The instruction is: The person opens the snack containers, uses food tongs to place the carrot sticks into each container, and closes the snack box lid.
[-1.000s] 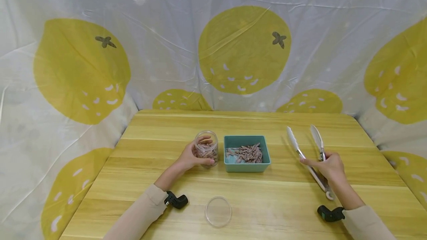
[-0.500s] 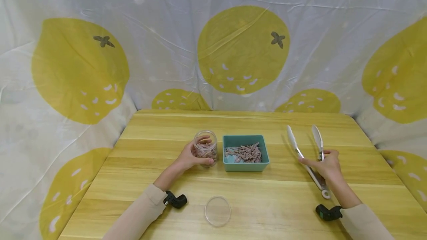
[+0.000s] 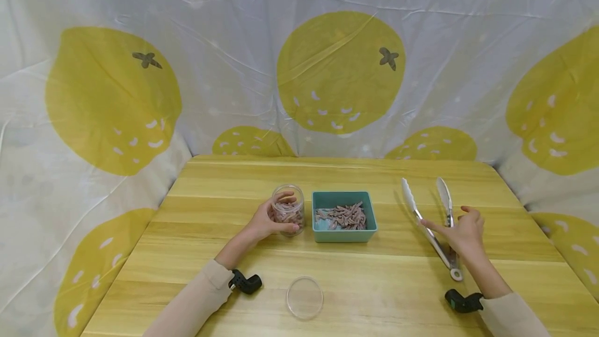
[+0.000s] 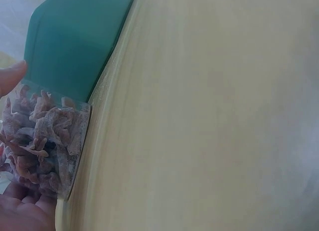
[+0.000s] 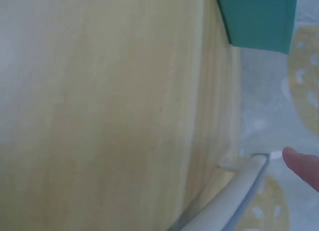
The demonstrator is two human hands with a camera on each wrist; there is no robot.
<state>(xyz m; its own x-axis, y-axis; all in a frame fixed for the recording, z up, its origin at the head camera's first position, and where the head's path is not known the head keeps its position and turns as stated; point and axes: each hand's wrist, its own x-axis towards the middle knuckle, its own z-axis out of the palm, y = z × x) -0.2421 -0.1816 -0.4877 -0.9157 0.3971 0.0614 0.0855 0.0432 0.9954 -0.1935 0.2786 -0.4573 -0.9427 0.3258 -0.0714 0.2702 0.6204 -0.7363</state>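
Note:
A clear lidless jar (image 3: 288, 212) stands on the table, partly filled with thin pinkish-brown strips (image 4: 42, 136). My left hand (image 3: 267, 221) grips it from the left, thumb at the front and fingers round the back. Metal tongs (image 3: 435, 241) with pale scalloped heads lie spread on the right side of the table. Just over their handles is my right hand (image 3: 467, 230), thumb and fingers spread apart. In the right wrist view a fingertip (image 5: 299, 163) shows apart from the tongs' arm (image 5: 229, 196).
Right beside the jar sits a teal rectangular box (image 3: 343, 236) with more of the same strips (image 3: 348, 216) in it. A clear round lid (image 3: 304, 318) lies near the front of the wooden table (image 3: 224, 170). A lemon-print cloth (image 3: 234, 66) hangs behind.
My right hand has let go of the tongs and its fingers have spread, after the tongs shifted slightly left. The left hand and the jar stay where they were.

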